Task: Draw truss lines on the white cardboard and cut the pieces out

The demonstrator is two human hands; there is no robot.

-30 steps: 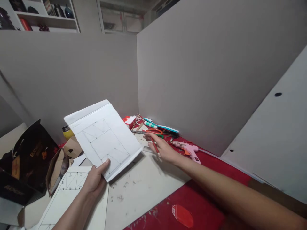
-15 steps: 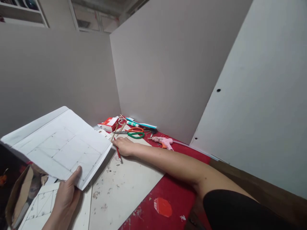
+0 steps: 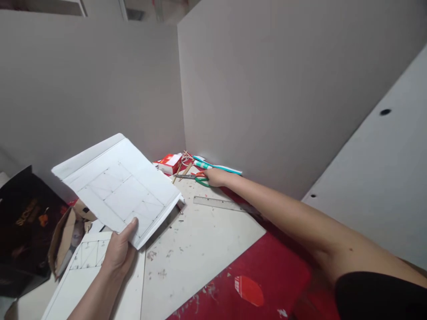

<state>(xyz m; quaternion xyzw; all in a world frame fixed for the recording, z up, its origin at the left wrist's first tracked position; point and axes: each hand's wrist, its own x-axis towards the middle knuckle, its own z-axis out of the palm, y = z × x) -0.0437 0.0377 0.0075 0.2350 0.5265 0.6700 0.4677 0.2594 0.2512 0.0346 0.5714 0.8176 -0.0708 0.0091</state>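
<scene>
My left hand (image 3: 122, 253) grips a white folded sheet of card (image 3: 123, 191) by its lower edge, thumb on top. Pencil lines and dots form a shape on the card, which is held tilted above the worktop. Far out on the table, my right hand (image 3: 217, 178) is closed around the handles of a pair of scissors (image 3: 201, 179), one loop orange and one green. Their blades point left. Some of its fingers are hidden behind the hand. A clear ruler (image 3: 216, 203) lies just in front of this hand.
A stained white board (image 3: 187, 249) covers part of the red table (image 3: 213, 289). Beyond the scissors are a red-and-white box (image 3: 169, 163) and a glue stick (image 3: 202, 165). Another drawn sheet (image 3: 88, 258), a torn cardboard box (image 3: 66, 238) and a black bag (image 3: 26, 231) are at left. Grey partitions enclose the back.
My right hand has moved from beside the red pencil to the scissors handles. The ruler now shows; the glue gun is out of sight. The view has shifted, and my left hand still holds the card.
</scene>
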